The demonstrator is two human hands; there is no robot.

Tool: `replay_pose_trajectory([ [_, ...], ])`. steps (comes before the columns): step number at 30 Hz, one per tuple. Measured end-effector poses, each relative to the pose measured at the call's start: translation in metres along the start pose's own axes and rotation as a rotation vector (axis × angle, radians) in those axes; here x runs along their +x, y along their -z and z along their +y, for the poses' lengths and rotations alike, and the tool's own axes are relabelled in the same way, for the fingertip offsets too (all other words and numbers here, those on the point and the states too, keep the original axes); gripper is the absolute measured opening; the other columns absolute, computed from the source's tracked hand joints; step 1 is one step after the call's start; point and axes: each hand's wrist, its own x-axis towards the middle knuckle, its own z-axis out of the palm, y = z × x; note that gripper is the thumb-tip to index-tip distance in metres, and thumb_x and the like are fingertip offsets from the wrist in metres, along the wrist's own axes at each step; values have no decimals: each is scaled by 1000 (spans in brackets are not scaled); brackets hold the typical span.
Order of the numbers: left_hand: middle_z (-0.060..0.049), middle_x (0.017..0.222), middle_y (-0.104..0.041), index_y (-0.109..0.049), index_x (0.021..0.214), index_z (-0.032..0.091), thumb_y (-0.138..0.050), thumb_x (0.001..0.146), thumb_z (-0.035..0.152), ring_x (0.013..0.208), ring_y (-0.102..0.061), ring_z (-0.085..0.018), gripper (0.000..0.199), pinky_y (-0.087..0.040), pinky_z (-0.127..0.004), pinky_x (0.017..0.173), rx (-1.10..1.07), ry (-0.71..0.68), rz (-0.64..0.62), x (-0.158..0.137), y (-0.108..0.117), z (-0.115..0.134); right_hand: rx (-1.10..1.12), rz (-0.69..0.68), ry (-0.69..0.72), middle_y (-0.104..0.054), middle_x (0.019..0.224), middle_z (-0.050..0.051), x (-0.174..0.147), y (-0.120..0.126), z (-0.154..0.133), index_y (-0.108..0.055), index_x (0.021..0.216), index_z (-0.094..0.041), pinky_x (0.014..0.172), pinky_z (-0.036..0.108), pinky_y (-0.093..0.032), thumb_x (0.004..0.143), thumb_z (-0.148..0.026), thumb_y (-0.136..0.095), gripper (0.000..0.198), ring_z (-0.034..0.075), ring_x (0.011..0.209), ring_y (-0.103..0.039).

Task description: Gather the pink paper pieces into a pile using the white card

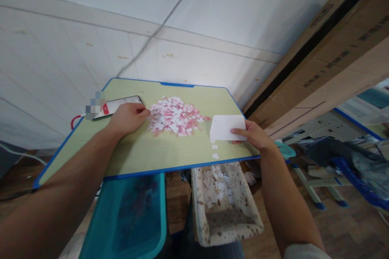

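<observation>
My right hand [254,134] grips a plain white card [223,126] by its right edge, thumb on top, just over the table. Two small white paper pieces [215,156] lie by the card's lower left corner, and a bit of red shows under it. At the left edge of a heap of pink and white paper pieces [174,116], my left hand [129,116] is closed, thumb and fingers together; whatever they pinch is hidden. Beside that hand lies a phone [121,103] with a lit screen, partly covered by it.
The pale green table [179,151] has a blue rim. Below its front edge are a teal bin [162,226] and a speckled tray [231,236] with white pieces. Tall cardboard boxes [328,44] lean at right; a grey cable [170,14] runs down the wall.
</observation>
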Motion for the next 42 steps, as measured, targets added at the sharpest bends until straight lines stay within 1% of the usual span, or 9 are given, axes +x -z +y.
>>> replay_pose_trajectory([
  [5, -4, 66, -61, -66, 70, 20, -47, 84, 49, 66, -53, -18, 37, -32, -30, 61, -3, 3, 5, 0, -1, -1, -54, -165, -98, -77, 80, 6, -6, 3, 1, -72, 98, -14, 50, 26, -55, 66, -41, -89, 44, 15, 55, -65],
  [9, -4, 67, -62, -67, 70, 20, -47, 84, 48, 65, -53, -18, 37, -31, -30, 60, 10, -13, 7, 2, -1, -3, -22, -44, -55, -75, 75, 4, -10, 2, 0, -71, 100, -17, 46, 24, -52, 68, -44, -88, 45, 14, 51, -63],
  [13, -4, 67, -62, -68, 72, 20, -47, 84, 49, 66, -53, -18, 38, -32, -30, 61, 6, -7, 4, 2, -2, -4, -55, -178, -96, -74, 74, 5, -11, 1, 2, -71, 98, -15, 48, 25, -53, 70, -43, -87, 43, 15, 52, -64],
  [18, -4, 66, -61, -67, 71, 20, -47, 84, 49, 66, -53, -18, 37, -32, -30, 61, 1, -8, 14, 1, -2, -3, -8, -6, -27, -74, 74, 4, -13, 2, 1, -69, 100, -17, 45, 23, -50, 70, -45, -87, 45, 14, 51, -63],
  [22, -4, 66, -61, -67, 71, 20, -47, 84, 49, 67, -53, -18, 37, -32, -30, 61, 4, -4, 8, 1, 0, -1, -72, -218, -130, -75, 75, 4, -21, 3, 1, -70, 100, -16, 50, 27, -54, 71, -44, -87, 43, 16, 53, -65],
  [26, -4, 67, -61, -67, 72, 20, -47, 83, 49, 68, -54, -19, 37, -32, -30, 61, 3, 10, 3, 0, 0, 0, -50, -76, -83, -74, 71, 3, -29, 2, 2, -69, 97, -18, 48, 25, -53, 72, -47, -85, 41, 15, 51, -64],
  [30, -4, 67, -61, -68, 73, 20, -46, 82, 49, 68, -54, -19, 37, -33, -30, 61, 1, 16, 0, 0, 0, 0, -85, -236, -147, -75, 74, 3, -35, 0, -1, -71, 98, -17, 53, 30, -57, 70, -46, -86, 43, 17, 55, -65],
  [36, -4, 64, -58, -65, 69, 20, -46, 83, 49, 66, -53, -19, 38, -32, -30, 61, -4, 0, 9, 0, -1, 1, -44, -5, 32, -77, 86, 7, -22, -20, -17, -74, 101, -17, 58, 32, -60, 66, -45, -88, 46, 20, 66, -68],
  [42, -4, 62, -57, -62, 66, 19, -46, 85, 47, 65, -51, -18, 37, -31, -30, 59, -26, 3, 48, -2, -2, 1, -126, -87, 232, -76, 89, 8, 27, -64, -67, -74, 102, -15, 55, 33, -60, 66, -45, -86, 48, 21, 67, -68],
])
